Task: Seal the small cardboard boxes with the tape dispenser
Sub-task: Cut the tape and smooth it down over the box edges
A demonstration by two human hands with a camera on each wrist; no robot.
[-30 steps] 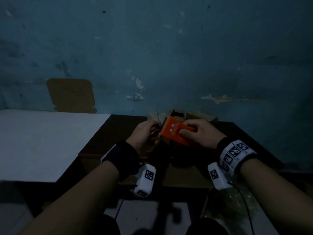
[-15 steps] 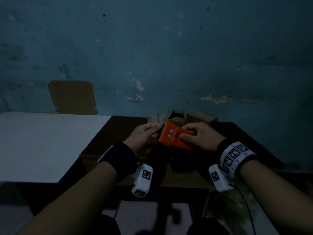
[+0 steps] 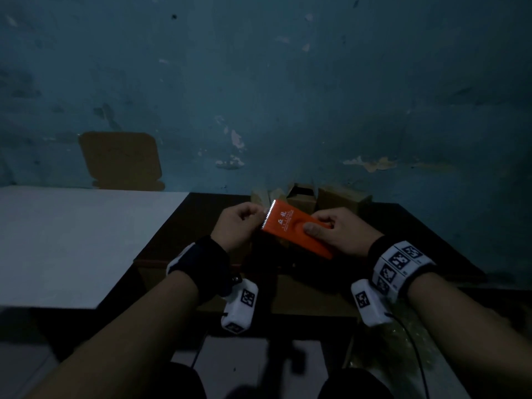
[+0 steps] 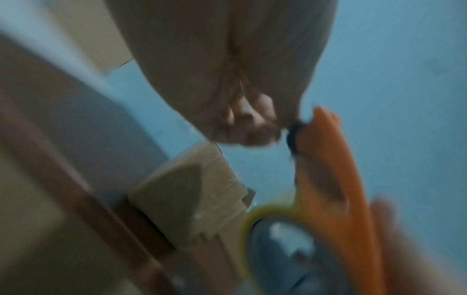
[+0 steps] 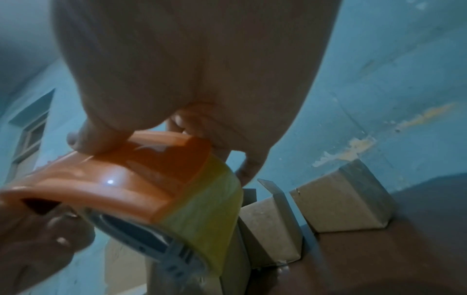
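Observation:
An orange tape dispenser (image 3: 290,227) with a yellowish tape roll (image 5: 209,209) is held above the dark table. My right hand (image 3: 316,224) grips its rear end, thumb on top. My left hand (image 3: 257,216) has curled fingers; thumb and forefinger pinch right at the toothed blade, on the tape's end as far as I can tell. The left wrist view is blurred and shows the same fingers (image 4: 252,127) at the dispenser's tip (image 4: 321,127). Small cardboard boxes (image 3: 342,198) stand behind the hands by the wall, one (image 5: 270,225) with a flap up.
A dark brown table (image 3: 417,240) carries the boxes. A white tabletop (image 3: 72,243) adjoins it on the left. A flat cardboard piece (image 3: 121,156) leans on the blue wall behind it. Crinkled plastic (image 3: 403,338) lies low at the right.
The dispenser has tipped a little flatter, and its toothed blade now catches the light. Both hands stay almost where they were, the left still at the blade.

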